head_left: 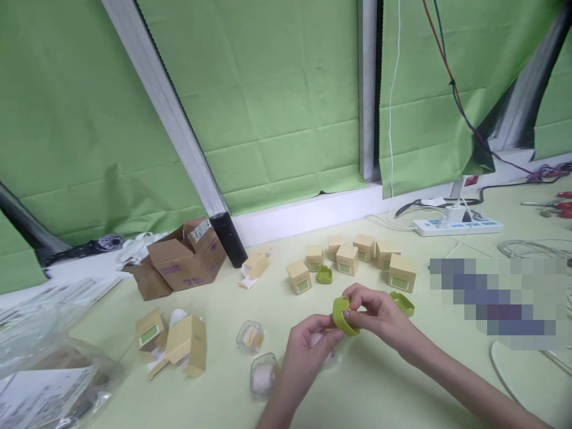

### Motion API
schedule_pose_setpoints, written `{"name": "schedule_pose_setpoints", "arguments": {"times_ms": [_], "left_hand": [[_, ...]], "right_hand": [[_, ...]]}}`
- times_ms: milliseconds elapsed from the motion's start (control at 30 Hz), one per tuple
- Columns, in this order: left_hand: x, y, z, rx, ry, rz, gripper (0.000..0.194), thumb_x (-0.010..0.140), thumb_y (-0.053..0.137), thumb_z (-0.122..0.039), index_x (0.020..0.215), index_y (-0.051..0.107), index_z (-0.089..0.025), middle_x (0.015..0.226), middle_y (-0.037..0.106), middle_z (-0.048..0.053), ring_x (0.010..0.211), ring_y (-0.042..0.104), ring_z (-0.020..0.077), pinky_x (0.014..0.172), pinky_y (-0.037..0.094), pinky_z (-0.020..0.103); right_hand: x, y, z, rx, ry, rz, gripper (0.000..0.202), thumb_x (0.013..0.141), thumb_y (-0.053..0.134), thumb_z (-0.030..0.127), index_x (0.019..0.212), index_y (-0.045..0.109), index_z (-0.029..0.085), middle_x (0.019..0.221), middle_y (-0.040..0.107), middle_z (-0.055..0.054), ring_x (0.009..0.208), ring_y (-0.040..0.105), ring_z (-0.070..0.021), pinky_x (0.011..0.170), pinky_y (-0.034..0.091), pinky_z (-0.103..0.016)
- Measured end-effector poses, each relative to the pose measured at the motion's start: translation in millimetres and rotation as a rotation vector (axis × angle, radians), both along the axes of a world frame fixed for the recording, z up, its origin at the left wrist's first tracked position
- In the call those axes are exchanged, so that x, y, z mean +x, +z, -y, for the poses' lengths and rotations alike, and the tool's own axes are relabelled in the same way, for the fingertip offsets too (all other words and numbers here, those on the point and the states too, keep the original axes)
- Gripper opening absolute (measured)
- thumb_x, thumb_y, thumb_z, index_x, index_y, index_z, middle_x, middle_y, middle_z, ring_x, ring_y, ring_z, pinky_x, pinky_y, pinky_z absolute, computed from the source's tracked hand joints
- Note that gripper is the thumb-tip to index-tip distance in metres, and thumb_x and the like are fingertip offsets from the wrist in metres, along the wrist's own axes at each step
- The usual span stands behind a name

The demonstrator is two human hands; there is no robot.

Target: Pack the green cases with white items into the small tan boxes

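Both my hands meet over the table at a small green plastic lid [342,314], tilted up on its side. My right hand [378,313] pinches its right edge between thumb and fingers. From the lower left, my left hand [310,342] grips its near left edge with closed fingers. Under my left hand a whitish round thing in clear plastic [329,357] is partly hidden. To the left are a clear container with a pale pink roll [263,375] and another with a yellow loop [250,337]. One green lid [403,304] lies behind my right wrist, another [325,274] by the boxes.
Several small cardboard boxes [347,259] stand beyond my hands. Opened boxes [185,345] and a plastic bag [58,381] lie left. A large carton [187,259] and a black cylinder [229,239] stand at the back. A power strip [482,227] and cables lie right.
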State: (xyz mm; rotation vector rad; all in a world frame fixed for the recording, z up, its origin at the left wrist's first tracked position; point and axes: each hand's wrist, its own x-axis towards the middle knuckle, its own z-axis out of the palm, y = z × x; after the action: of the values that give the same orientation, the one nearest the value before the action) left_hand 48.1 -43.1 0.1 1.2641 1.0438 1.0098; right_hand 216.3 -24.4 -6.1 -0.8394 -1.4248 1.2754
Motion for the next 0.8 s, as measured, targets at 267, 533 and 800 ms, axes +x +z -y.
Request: {"name": "schedule_pose_setpoints", "arguments": {"times_ms": [267,533,800], "left_hand": [[0.9,-11.7,-6.8,0.000,0.103,-0.115,0.025,0.064,0.066,-0.039,0.065,0.064,-0.014,0.049,0.050,-0.003,0.045,0.040,0.0080,0.046,0.029,0.020],[-0.2,-8.9,-5.0,0.095,0.091,-0.130,0.009,0.059,0.061,-0.021,0.065,0.057,-0.017,0.053,0.047,-0.006,0.049,0.037,0.0082,0.049,0.028,0.020],[-4.0,-9.9,-5.1,0.017,0.018,0.053,0.015,0.055,0.055,-0.017,0.068,0.047,-0.018,0.055,0.043,-0.008,0.044,0.028,0.0046,0.042,0.023,0.018]], "right_hand": [[-6.0,-5.1,0.5,0.024,0.012,0.085,0.020,0.073,0.062,0.022,0.057,0.050,0.018,0.082,0.047,-0.001,0.071,0.053,-0.0140,0.057,0.046,-0.025],[-6.1,3.3,4.3,0.030,0.035,0.209,0.015,0.080,0.055,0.030,0.070,0.057,0.019,0.084,0.056,-0.003,0.079,0.056,-0.0173,0.065,0.049,-0.027],[-12.1,2.4,13.3,0.172,0.088,0.209,0.022,0.070,0.068,0.026,0.088,0.056,0.022,0.094,0.057,-0.002,0.090,0.057,-0.0186,0.078,0.049,-0.030]]}}
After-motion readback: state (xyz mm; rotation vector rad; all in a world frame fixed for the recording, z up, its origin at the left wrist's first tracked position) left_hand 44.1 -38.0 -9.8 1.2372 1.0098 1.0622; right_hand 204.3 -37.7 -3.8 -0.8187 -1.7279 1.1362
